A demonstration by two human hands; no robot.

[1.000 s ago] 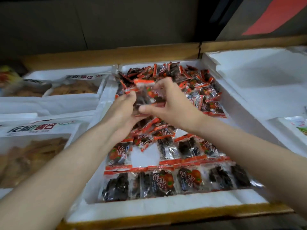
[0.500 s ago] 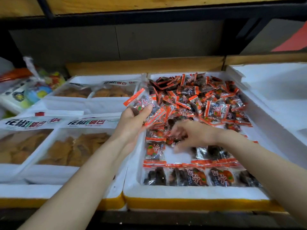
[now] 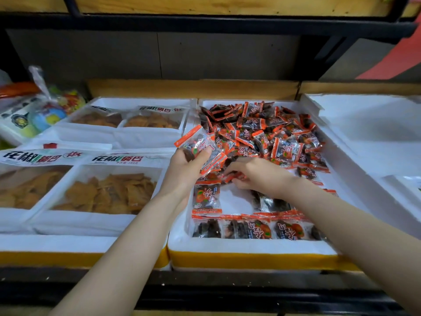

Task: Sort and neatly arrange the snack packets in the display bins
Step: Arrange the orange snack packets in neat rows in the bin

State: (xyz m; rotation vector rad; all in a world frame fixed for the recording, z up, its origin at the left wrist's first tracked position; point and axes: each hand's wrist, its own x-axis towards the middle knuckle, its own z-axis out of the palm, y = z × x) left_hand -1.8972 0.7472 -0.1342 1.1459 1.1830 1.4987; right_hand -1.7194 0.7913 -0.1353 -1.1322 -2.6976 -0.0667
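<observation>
A white foam bin holds small clear snack packets with orange ends. A loose pile of packets fills its far half. A neat row of packets lies along its near wall, and one single packet lies flat behind the row. My left hand holds a small stack of packets raised over the bin's left edge. My right hand reaches into the pile's near edge, fingers curled on an orange-edged packet.
Left of the bin, foam bins hold large clear bags of golden crisps. Colourful goods sit at the far left. A white foam lid covers the bin on the right. A dark shelf rail runs overhead.
My hands parted: the left one carried its packets to the bin's left edge, and the right one dropped to the near edge of the pile. Little differs over the last half second.
</observation>
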